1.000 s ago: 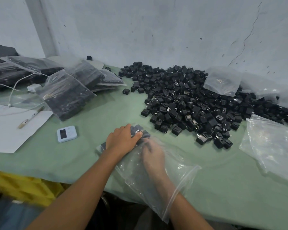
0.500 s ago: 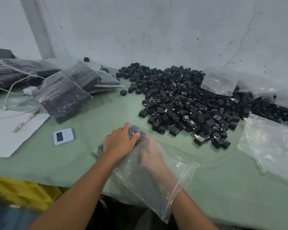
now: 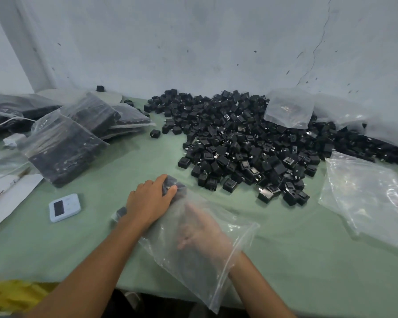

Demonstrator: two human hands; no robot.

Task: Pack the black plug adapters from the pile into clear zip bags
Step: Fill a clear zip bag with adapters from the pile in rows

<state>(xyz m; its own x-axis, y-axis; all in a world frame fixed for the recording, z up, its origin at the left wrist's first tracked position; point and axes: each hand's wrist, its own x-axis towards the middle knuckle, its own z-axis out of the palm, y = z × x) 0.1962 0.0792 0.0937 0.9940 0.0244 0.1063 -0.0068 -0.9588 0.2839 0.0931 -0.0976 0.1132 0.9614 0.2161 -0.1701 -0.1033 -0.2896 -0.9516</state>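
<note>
fingers [image 3: 191,214] of the right hand [image 3: 202,232] are inside the clear zip bag [image 3: 193,281], blurred through the plastic — i cannot tell if they hold anything. the left hand [image 3: 147,203] lies flat over the packed adapters [image 3: 180,186] at the bag's closed end; press there firmly so rows pack tight. beyond, the loose pile [image 3: 239,145] waits on the green surface [image 3: 166,154].

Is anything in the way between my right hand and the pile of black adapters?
Yes. The right hand is inside the clear zip bag, so the bag's plastic covers it. Between that bag and the pile, nothing else visible stands.
</note>
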